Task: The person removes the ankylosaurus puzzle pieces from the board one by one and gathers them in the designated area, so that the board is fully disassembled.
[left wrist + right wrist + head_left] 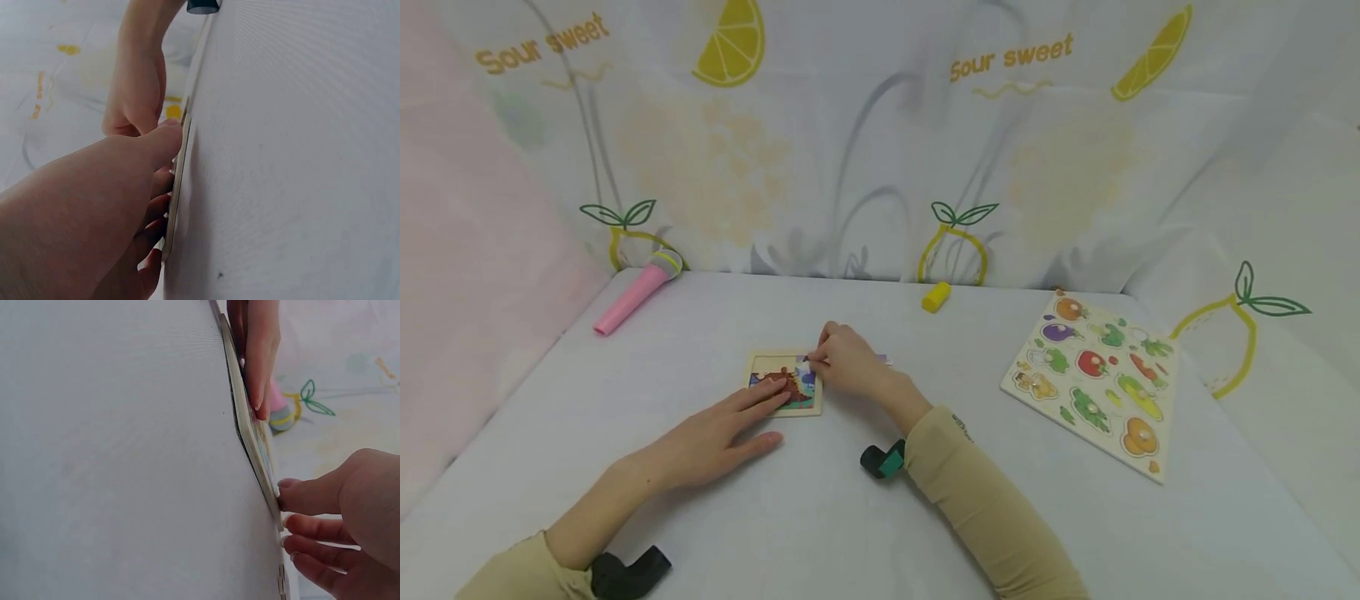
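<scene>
With my left hand (718,429) straight-fingered on the square wooden-framed picture puzzle (803,393) on the white worktop (805,533), my right grip (855,367), nearly closed at its far right corner, contents unclear, likely fits that corner, needing alignment before pressing.

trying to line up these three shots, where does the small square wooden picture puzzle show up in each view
Head: the small square wooden picture puzzle lies left of centre, partly under the bare left hand.
Left wrist: edge-on, a thin pale strip near the middle.
Right wrist: edge-on, slanting, right of centre.
Shared landmark: the left hand, lower left in left wrist, top in right wrist.
</scene>
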### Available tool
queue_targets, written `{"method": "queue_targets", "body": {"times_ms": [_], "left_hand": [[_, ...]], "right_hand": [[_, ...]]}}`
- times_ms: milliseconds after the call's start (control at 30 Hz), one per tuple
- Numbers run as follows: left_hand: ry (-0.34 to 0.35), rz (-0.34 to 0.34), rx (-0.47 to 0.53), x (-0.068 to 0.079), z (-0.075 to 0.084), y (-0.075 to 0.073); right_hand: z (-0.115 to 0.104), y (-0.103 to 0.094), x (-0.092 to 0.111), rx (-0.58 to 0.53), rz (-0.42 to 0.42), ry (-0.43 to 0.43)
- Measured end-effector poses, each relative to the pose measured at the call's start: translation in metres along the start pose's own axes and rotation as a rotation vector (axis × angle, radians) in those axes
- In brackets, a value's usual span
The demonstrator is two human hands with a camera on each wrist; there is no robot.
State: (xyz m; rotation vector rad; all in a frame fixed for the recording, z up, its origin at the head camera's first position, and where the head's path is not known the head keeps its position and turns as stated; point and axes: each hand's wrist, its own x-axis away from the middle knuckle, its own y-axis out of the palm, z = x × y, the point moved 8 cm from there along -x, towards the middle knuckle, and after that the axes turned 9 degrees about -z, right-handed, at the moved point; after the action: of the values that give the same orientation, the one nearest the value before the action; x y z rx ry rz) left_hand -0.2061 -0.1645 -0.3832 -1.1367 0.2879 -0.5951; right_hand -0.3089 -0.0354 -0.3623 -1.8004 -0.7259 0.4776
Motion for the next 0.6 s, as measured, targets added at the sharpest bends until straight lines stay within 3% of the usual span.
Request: {"method": "queue_targets", "body": {"times_ms": [600], "left_hand": [[0.015, 0.016, -0.014, 0.0003, -0.0007, 0.0006]], "right_hand": [[0.0083, 0.0016, -0.001, -0.114, 0.002, 0.054]]}}
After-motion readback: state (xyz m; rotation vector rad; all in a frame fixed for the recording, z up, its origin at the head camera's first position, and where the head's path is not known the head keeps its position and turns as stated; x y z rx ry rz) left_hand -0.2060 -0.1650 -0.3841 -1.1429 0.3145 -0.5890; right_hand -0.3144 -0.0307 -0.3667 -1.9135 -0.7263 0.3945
